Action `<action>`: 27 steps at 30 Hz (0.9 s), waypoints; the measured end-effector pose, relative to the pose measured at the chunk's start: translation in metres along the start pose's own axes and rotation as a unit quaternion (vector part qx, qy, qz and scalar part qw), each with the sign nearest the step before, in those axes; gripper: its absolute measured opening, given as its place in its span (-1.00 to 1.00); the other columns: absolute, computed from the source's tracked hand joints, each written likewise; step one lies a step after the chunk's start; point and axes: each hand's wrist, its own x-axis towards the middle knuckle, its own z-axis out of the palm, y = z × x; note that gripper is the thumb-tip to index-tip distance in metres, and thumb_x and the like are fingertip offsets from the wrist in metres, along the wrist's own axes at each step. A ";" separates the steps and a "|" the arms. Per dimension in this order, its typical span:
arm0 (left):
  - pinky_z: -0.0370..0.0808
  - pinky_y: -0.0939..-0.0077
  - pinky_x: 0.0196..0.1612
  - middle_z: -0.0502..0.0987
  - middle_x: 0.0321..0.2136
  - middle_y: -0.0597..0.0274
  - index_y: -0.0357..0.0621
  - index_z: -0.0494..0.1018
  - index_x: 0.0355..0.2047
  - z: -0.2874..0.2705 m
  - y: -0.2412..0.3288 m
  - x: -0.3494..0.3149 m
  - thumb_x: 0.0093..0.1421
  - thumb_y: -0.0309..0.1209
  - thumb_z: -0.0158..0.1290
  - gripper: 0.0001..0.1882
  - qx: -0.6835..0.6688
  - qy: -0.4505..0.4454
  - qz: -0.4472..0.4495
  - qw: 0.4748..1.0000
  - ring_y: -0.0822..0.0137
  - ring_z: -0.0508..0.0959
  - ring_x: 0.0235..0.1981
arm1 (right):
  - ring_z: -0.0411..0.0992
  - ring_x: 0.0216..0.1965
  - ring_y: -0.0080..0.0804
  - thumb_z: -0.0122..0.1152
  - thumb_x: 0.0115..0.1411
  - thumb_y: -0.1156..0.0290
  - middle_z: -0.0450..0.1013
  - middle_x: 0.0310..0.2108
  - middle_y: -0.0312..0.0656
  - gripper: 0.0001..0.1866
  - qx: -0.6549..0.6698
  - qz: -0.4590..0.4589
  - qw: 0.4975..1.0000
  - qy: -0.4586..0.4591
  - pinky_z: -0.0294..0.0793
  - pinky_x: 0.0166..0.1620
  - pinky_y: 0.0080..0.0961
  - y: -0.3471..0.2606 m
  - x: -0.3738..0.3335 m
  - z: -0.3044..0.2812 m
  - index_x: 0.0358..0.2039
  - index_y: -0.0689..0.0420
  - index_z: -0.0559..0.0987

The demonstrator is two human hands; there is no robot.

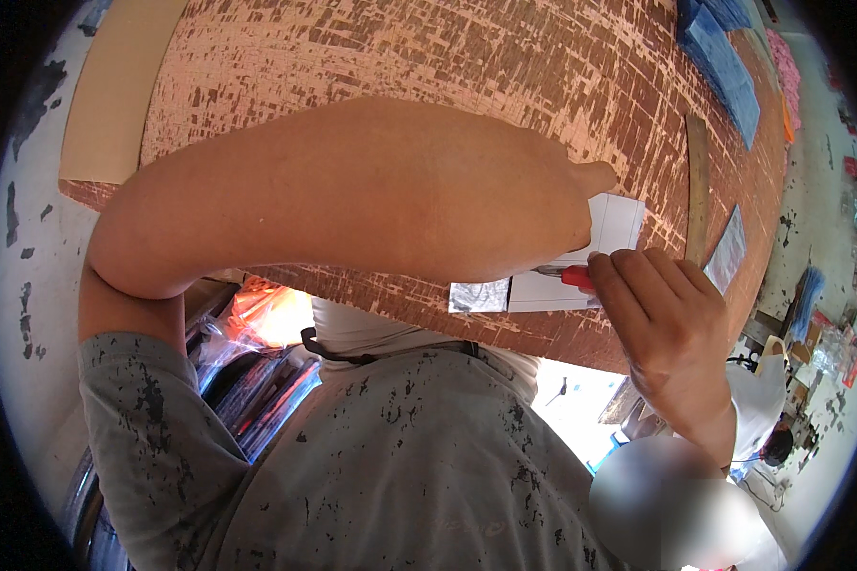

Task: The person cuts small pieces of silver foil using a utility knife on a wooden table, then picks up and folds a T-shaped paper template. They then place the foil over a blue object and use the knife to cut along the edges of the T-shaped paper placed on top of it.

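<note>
My left forearm reaches across the worktable, and my left hand (543,205) lies over a white sheet with ruled lines (621,221). One finger sticks out to the right; the others are hidden under the hand. Just right of the sheet's lower part, my right hand (665,309) pinches a red tool with a slim metal tip (575,276). Its tip points left, close to the edge of my left hand, above the white sheet. A small silvery, shiny piece (478,296) adjoins the sheet's left end near the table's front edge.
The worn brown worktable (276,67) has a scratched top. A wooden strip (698,186) lies right of the sheet, beside a clear, bluish piece (728,249). Blue folded sheets (724,71) rest at the far right, and a tan board (114,95) at the far left.
</note>
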 end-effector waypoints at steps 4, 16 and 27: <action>0.53 0.18 0.09 0.50 0.00 0.04 -0.14 0.55 0.11 0.000 -0.009 0.005 0.26 -0.39 0.16 -0.61 -0.016 -0.002 0.010 1.000 0.01 0.57 0.04 | 0.44 -0.32 -0.36 0.30 0.05 0.41 0.39 -0.34 -0.22 -0.65 0.005 0.015 1.000 -0.026 0.39 -0.29 -0.38 0.000 0.000 -0.001 -0.15 0.29 0.61; 0.54 0.19 0.09 0.49 0.01 0.07 -0.12 0.57 0.10 -0.005 -0.005 0.007 0.24 -0.42 0.20 -0.60 -0.025 -0.020 0.003 0.999 0.03 0.57 0.05 | 0.42 -0.33 -0.37 0.30 0.04 0.42 0.37 -0.36 -0.23 -0.69 -0.016 0.003 0.999 -0.032 0.37 -0.28 -0.39 -0.004 0.002 -0.010 -0.19 0.28 0.60; 0.55 0.20 0.09 0.48 0.02 0.09 -0.11 0.58 0.10 -0.017 -0.003 0.025 0.22 -0.45 0.24 -0.59 -0.032 -0.082 -0.058 0.994 0.05 0.57 0.05 | 0.50 -0.33 -0.33 0.40 0.03 0.41 0.50 -0.33 -0.22 -0.70 0.007 0.098 0.993 0.063 0.41 -0.34 -0.36 -0.019 -0.050 -0.017 -0.20 0.21 0.63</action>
